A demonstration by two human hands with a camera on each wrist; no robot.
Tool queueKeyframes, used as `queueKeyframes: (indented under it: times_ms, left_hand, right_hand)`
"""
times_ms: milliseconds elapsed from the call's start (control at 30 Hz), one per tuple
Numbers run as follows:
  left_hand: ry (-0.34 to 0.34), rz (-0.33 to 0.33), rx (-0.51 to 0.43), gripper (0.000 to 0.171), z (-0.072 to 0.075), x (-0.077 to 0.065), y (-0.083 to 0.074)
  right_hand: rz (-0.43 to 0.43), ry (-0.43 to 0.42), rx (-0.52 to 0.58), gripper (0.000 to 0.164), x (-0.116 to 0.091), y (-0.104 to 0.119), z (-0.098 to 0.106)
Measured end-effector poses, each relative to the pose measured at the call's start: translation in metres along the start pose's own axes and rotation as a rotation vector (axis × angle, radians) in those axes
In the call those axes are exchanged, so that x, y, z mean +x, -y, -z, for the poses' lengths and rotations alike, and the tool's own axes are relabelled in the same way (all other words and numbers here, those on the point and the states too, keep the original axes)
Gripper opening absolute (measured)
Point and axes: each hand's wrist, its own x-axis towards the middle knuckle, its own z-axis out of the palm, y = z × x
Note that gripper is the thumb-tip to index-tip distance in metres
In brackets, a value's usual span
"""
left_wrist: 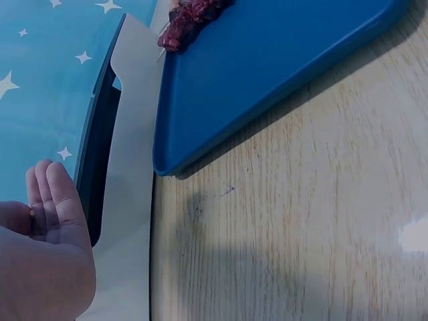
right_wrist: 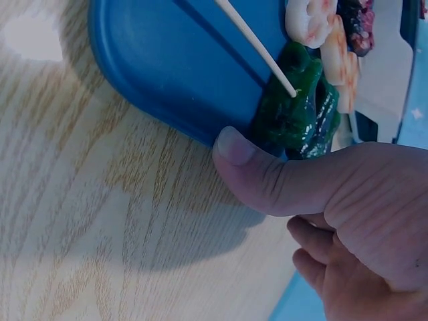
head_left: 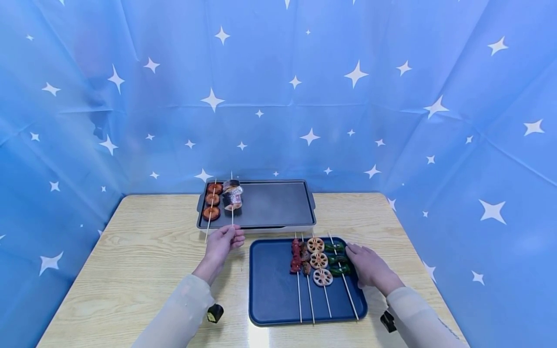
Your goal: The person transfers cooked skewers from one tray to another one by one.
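Note:
My left hand pinches the lower stick of a fish-chunk skewer lying over the left part of a dark griddle plate. A skewer of red-brown round slices lies left of it. In the left wrist view the left hand has thumb and fingers together; the stick is hard to make out. My right hand touches the right edge of a blue tray, its thumb against the rim beside a green pepper skewer. Lotus root slices on a skewer lie left of the peppers.
A red meat skewer and a brown-piece skewer lie on the tray, left of the lotus root. The griddle stands behind the tray on a wooden table. A blue star-patterned curtain surrounds the table's back and sides.

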Motion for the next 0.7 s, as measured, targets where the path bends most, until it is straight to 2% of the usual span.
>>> queueKeyframes:
  times_ms: [300,700]
  left_hand:
    - [0.042,-0.021,-0.019,0.033,-0.005,-0.004,-0.001]
    - [0.084,-0.014,-0.011,0.031,-0.014,-0.017,-0.007]
  right_hand:
    - [0.034,-0.046,-0.043,0.097,0.002,-0.006,-0.007]
    - [0.033,-0.042,-0.035,0.097,0.002,-0.005,-0.007]
